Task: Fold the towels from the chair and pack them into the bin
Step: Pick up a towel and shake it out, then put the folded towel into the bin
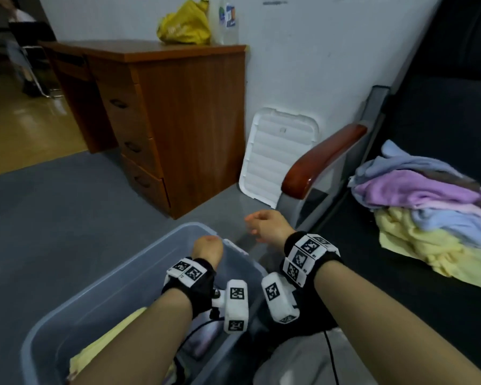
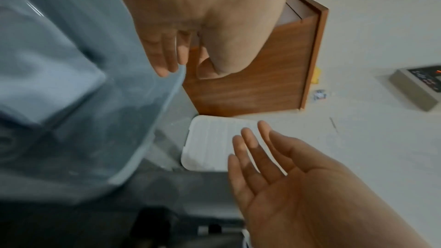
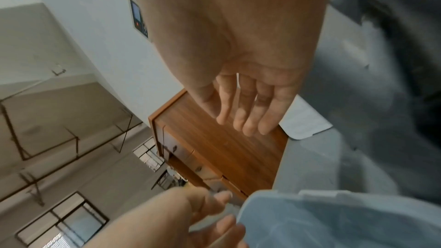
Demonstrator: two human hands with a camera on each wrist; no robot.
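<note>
Head view: my left hand [image 1: 207, 250] hangs over the bin [image 1: 117, 279], my right hand [image 1: 267, 226] beyond its rim, both holding nothing; unfolded towels [image 1: 425, 212] lie on the chair [image 1: 442, 112], one yellow towel [image 1: 109, 340] in the bin. Left wrist view: left fingers [image 2: 164, 54] straight, right fingers [image 2: 248, 148] spread. Right wrist view: right fingers [image 3: 248, 112] straight together; no label is legible.

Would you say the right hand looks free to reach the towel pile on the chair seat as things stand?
Probably yes: the right hand is open and holds nothing, and the towel pile lies uncovered to its right. Only the chair's wooden armrest stands between, and looks passable.
</note>
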